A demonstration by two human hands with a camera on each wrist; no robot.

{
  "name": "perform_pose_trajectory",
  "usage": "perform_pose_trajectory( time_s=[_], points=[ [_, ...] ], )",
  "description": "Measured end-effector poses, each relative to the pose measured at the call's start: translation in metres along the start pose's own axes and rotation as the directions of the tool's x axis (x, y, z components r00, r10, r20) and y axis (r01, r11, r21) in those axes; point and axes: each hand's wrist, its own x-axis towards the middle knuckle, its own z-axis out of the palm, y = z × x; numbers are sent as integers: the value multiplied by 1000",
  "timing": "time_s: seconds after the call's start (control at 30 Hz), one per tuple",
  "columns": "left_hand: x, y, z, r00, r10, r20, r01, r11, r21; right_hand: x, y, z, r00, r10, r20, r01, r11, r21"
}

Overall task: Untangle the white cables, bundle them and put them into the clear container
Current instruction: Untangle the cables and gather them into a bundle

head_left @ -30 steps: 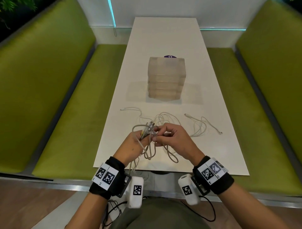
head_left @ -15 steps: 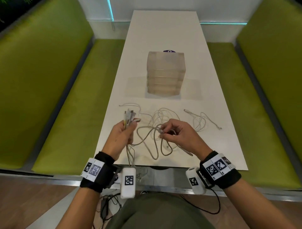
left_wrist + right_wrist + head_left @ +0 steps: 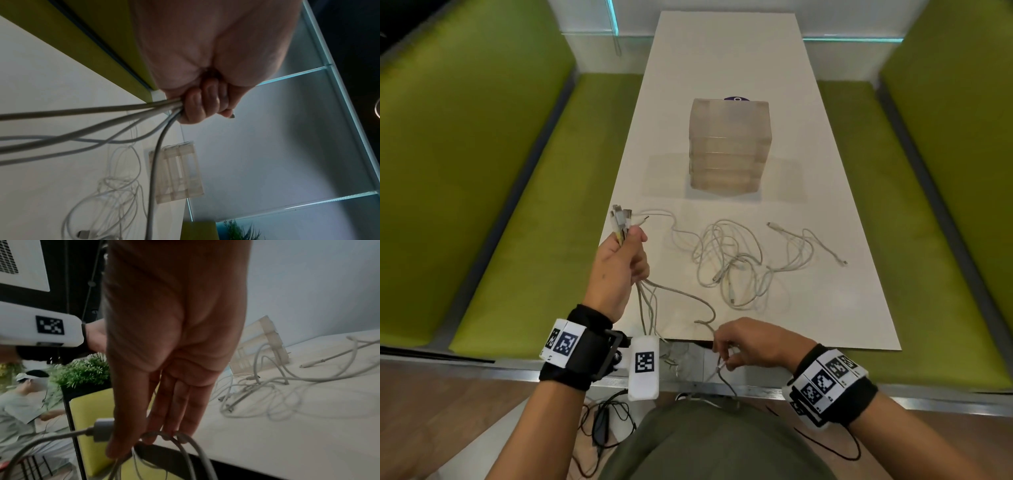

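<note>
Left hand [image 3: 621,265] fisted round bunch of white cable ends [image 3: 621,219], right hand [image 3: 748,342] fingering their trailing strands at white table [image 3: 722,61] edge. Hands apart. Clear stacked plastic container [image 3: 729,144]: no legible label.

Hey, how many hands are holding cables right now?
2. The left hand grips a bundle of cables over the table at its left edge; the right hand holds loose strands at the near edge.
</note>
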Motion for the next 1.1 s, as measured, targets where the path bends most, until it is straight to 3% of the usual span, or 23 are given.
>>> perform_pose_trajectory(
  time_s=[0.07,0.27,0.4,0.5,0.6,0.77,0.93,1.0,1.1],
  points=[
    [1,1,-1,1000,7,8,-7,1000,-5,-1,2,4,999,9,32,-8,999,-35],
    [1,3,2,1000,10,15,-10,1000,-19,-4,6,7,998,1,55,-7,995,95],
    [0,4,3,1000,11,11,-11,1000,-26,-4,7,10,988,83,-127,-28,925,380],
    [-1,5,3,1000,11,15,-10,999,-38,0,9,12,964,141,-227,-54,934,353],
    [-1,4,5,1000,6,21,-5,999,-37,6,10,14,956,182,-231,-85,923,376],
    [-1,6,7,999,8,32,-6,998,-59,9,14,6,970,181,-163,-112,926,360],
    [0,8,9,999,12,43,-9,997,-71,10,12,2,991,112,66,-125,963,239],
    [0,7,10,999,10,47,-7,997,-75,11,11,4,996,91,16,-92,963,253],
    [0,5,9,999,4,45,-1,997,-73,13,10,-2,973,130,-190,-62,943,328]
  ],
)
